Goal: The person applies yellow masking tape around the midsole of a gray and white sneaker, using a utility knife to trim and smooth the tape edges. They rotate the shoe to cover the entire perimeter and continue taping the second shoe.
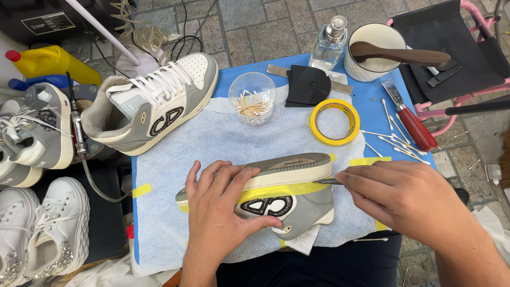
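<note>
A grey and cream sneaker (pixel 287 199) lies on its side on a white cloth (pixel 212 143), sole facing away from me. Yellow masking tape (pixel 276 190) runs along the upper just under the cream midsole. My left hand (pixel 223 212) presses down flat on the shoe's side, fingers spread over the tape and midsole. My right hand (pixel 404 199) grips a thin dark tool (pixel 329 182) whose tip touches the tape at the shoe's right end.
The matching sneaker (pixel 154 103) stands at the back left. A cup of cotton swabs (pixel 252 98), a yellow tape roll (pixel 334 121), a black heel piece (pixel 307 85), a glass bottle (pixel 329 42), a white cup with a wooden spoon (pixel 377 50) and a red-handled knife (pixel 411 122) sit on the blue table. More shoes (pixel 37 223) lie at the left.
</note>
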